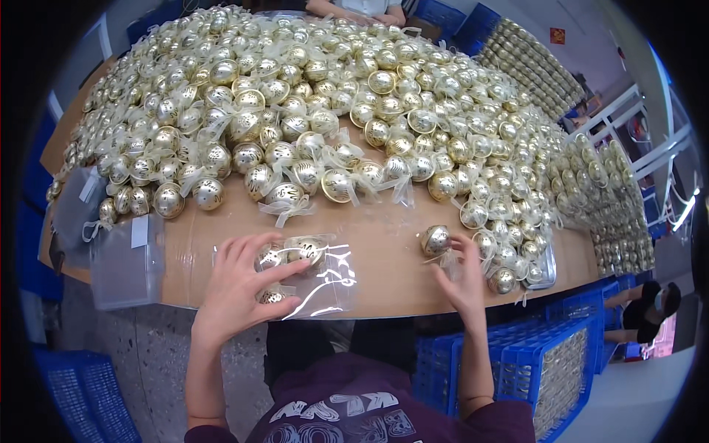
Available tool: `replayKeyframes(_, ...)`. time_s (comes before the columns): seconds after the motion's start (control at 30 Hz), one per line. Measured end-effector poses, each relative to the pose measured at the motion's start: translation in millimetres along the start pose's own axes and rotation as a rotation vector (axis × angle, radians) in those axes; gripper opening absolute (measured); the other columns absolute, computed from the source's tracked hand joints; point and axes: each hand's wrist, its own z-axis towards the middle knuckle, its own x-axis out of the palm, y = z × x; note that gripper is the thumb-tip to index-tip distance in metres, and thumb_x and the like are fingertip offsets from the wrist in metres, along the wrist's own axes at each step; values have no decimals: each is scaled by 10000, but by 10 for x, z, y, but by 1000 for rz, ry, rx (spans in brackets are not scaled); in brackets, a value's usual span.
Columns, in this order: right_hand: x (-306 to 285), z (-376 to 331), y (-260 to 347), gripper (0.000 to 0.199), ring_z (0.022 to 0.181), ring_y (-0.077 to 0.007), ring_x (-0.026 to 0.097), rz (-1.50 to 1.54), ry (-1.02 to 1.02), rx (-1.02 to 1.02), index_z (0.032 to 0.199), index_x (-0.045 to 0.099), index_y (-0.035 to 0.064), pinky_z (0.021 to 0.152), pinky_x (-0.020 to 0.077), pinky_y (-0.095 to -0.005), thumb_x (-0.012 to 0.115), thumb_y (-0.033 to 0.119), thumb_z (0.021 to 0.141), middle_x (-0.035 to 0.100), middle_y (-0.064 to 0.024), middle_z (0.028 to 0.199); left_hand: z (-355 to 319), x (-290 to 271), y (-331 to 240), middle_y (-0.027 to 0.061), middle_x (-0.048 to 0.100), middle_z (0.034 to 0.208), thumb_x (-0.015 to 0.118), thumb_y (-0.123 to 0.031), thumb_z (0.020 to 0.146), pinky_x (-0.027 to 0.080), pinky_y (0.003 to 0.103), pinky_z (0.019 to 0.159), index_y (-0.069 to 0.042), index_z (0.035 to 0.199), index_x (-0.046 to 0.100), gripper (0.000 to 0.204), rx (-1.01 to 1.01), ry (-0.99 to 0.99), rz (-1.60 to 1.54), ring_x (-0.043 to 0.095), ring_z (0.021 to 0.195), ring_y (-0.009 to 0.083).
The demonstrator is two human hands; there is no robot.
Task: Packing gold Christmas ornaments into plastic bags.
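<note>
My left hand lies with fingers spread over a clear plastic bag near the table's front edge. Inside the bag are shiny gold ball ornaments with dark markings; the hand partly covers them. To the right, my right hand has thumb and fingers curled at another gold ball ornament, with its pale ribbon by the fingertips. A large heap of similar ribboned balls spreads across the table beyond both hands.
Flat clear bags lie at the table's left edge. Blue crates stand below on the right, another blue crate at lower left. Stacked gold balls rise behind. A person sits across the table; another person is at far right.
</note>
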Motion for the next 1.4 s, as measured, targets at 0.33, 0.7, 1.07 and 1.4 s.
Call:
replayKeyframes(0.33,433,448,56,697,1043,-268,580,93,100,-168,1289,515,65,853,481,-348,816,115,663,550,-123,1205,-12,25,0,76,508,1292,735,-355,684,293,412,1041,-309,1189,670,511,-12,-17,-30,446,1198,271)
replayKeyframes(0.7,776,-22,544,576,963,-166,583,655,656,-49,1218,532,3,816,512,-282,801,56,712,575,-88,1120,-19,39,31,82,483,1295,703,-435,753,277,431,1054,-341,1218,640,478,-17,6,-40,419,1220,282)
replayKeyframes(1.07,1077,-144,683,202,953,-152,629,994,614,285,1070,648,-39,809,520,-278,621,34,883,648,-93,1053,0,29,12,113,462,1322,725,-533,707,270,460,1054,-295,1286,578,643,43,26,5,400,1242,316)
replayKeyframes(1.4,727,-243,775,432,1191,-261,508,468,-175,-193,1256,531,36,1037,402,-403,655,43,843,489,-138,1299,135,192,-471,214,345,1389,831,-301,560,290,488,1043,-120,1477,259,1095,24,-291,55,331,1302,378)
